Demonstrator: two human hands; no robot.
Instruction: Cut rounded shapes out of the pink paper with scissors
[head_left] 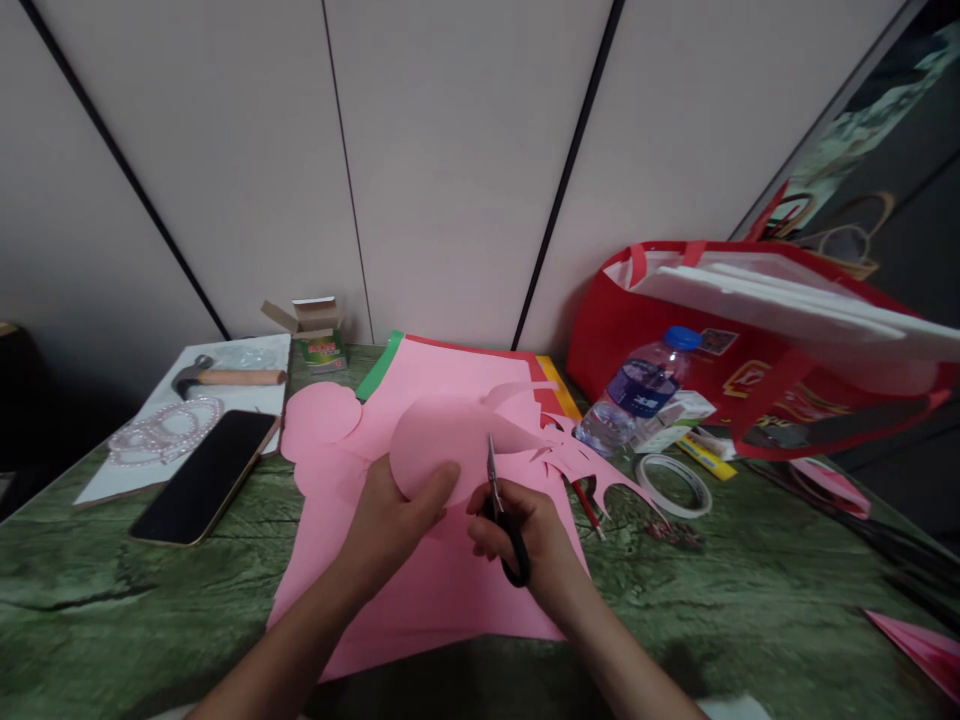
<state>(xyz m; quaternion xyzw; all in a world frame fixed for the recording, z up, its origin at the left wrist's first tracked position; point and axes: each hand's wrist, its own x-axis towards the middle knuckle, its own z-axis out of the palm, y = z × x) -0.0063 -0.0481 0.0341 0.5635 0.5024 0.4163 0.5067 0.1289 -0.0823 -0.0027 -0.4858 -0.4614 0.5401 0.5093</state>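
My left hand (409,510) pinches a rounded piece of pink paper (442,440) between thumb and fingers, above the middle of the table. A pointed end of this piece stretches to the right. In my right hand (529,540) is a pair of scissors (491,475) with dark handles, its blades pointing up against the paper's right part. Below both hands lie large pink sheets (420,590). Cut rounded pink shapes (324,415) rest on their left side, and curled pink scraps (585,460) lie to the right.
Left are a phone (202,480), a hammer (232,376), a bead string (165,432) and a small open box (321,340). Right stand a water bottle (637,390) and a red bag (607,310). A tape roll (673,487) and a pencil (589,510) lie nearby. A wall panel (450,170) rises behind.
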